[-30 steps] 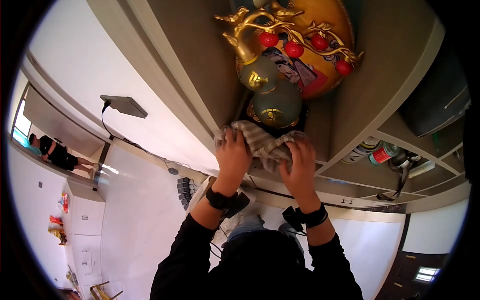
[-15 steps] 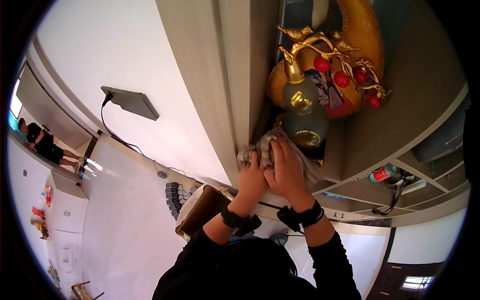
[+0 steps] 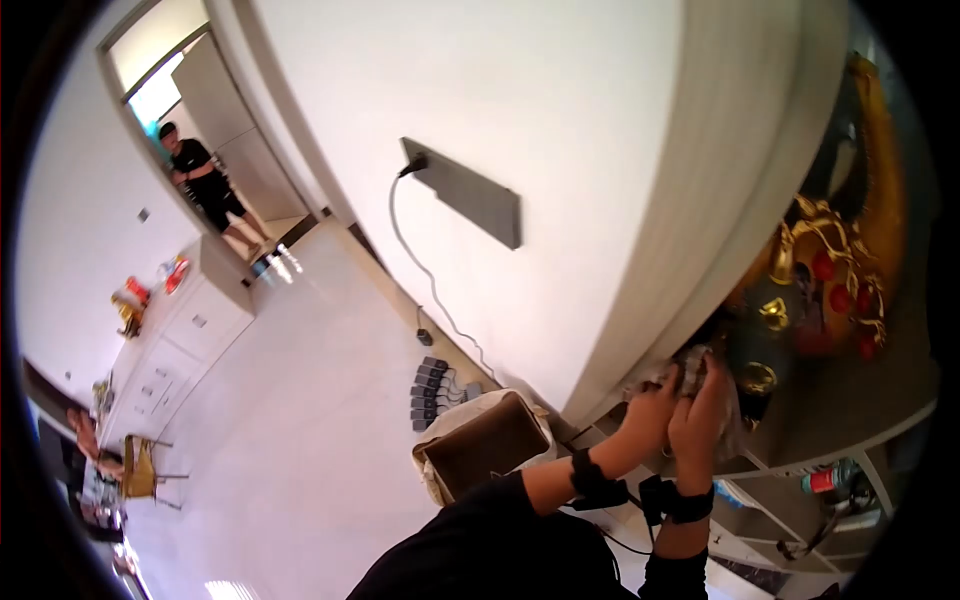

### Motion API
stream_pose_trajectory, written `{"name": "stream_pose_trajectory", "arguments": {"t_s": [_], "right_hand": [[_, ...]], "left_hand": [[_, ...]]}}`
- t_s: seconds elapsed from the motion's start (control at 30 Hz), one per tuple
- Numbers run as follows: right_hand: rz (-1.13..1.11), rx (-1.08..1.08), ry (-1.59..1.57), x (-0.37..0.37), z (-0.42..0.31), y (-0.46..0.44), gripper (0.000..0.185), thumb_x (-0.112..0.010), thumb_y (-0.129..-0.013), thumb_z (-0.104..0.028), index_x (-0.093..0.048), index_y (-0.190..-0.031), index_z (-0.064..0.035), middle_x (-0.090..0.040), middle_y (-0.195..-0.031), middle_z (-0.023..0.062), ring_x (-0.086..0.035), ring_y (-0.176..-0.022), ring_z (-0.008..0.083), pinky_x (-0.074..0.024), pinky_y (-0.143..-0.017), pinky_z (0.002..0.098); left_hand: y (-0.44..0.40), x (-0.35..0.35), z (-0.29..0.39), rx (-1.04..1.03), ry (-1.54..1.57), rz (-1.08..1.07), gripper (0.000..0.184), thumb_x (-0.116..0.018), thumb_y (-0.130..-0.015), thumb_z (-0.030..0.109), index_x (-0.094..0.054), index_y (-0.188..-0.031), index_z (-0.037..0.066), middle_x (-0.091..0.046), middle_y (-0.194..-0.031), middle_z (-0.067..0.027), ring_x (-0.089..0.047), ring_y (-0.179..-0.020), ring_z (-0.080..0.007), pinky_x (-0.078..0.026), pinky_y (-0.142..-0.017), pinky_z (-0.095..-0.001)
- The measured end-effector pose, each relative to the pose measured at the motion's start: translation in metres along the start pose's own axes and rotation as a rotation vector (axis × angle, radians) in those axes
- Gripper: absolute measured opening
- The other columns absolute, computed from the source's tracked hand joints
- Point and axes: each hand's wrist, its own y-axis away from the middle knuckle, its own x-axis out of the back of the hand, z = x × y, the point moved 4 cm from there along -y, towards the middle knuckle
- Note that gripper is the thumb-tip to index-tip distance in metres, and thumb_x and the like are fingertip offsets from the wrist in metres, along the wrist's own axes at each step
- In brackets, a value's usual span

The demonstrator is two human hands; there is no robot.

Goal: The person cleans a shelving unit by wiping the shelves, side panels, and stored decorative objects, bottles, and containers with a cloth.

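A crumpled greyish-pink cloth (image 3: 733,418) is bunched on the cabinet shelf, at the foot of a dark gourd-shaped ornament (image 3: 752,348) with gold emblems. My left hand (image 3: 652,415) presses on the cloth's left side, its fingers curled into it. Close beside it, my right hand (image 3: 697,412) also grips the cloth, fingers bent over the top. Golden branches with red balls (image 3: 823,265) rise from the ornament's top. Behind them stands a large yellow-brown curved piece (image 3: 880,160). Part of the cloth is hidden under my hands, and the hands are slightly blurred.
Below and left of my arms, a fabric-lined box (image 3: 490,455) sits by several black adapters (image 3: 428,395) on the floor. A cable hangs from a grey wall panel (image 3: 465,195). Lower cubbies hold a red-labelled bottle (image 3: 828,480). A person (image 3: 205,185) stands at the far doorway.
My head view has swung left, so the shelf, ornament and hands now appear farther right. Both hands remain on the cloth near the ornament's base.
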Motion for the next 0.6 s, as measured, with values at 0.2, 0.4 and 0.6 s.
{"name": "stream_pose_trajectory", "arguments": {"t_s": [0.2,0.4,0.6], "right_hand": [[-0.042,0.017,0.111,0.001,-0.001,-0.007,0.047,-0.037,-0.066,-0.001,-0.037,-0.113,0.0032,-0.042,-0.111,0.0235,-0.039,-0.101,0.0402,-0.0312,-0.087,0.0406],[0.002,0.046,0.056,0.004,0.016,0.012,0.046,-0.037,-0.069,-0.007,-0.035,-0.114,0.0038,-0.038,-0.114,0.0253,-0.039,-0.103,0.0399,-0.0304,-0.088,0.0423],[-0.053,0.081,0.163,0.002,0.015,0.016,0.048,-0.044,-0.07,-0.014,-0.035,-0.115,0.0008,-0.038,-0.115,0.0241,-0.04,-0.102,0.0392,-0.033,-0.086,0.043]], "left_hand": [[-0.002,-0.01,0.001,-0.006,0.034,0.103,0.024,-0.051,-0.065,0.018,-0.057,-0.087,0.008,-0.038,-0.115,-0.0219,-0.055,-0.067,-0.032,-0.043,-0.067,-0.0395],[-0.005,-0.012,0.001,0.011,-0.141,0.08,0.03,-0.053,-0.063,0.019,-0.058,-0.092,0.013,-0.039,-0.115,-0.0205,-0.056,-0.06,-0.0275,-0.045,-0.059,-0.0365],[0.001,-0.004,-0.002,-0.108,-0.237,-0.056,0.026,-0.054,-0.061,0.018,-0.062,-0.082,0.005,-0.039,-0.112,-0.0217,-0.056,-0.064,-0.0275,-0.046,-0.056,-0.0344]]}}
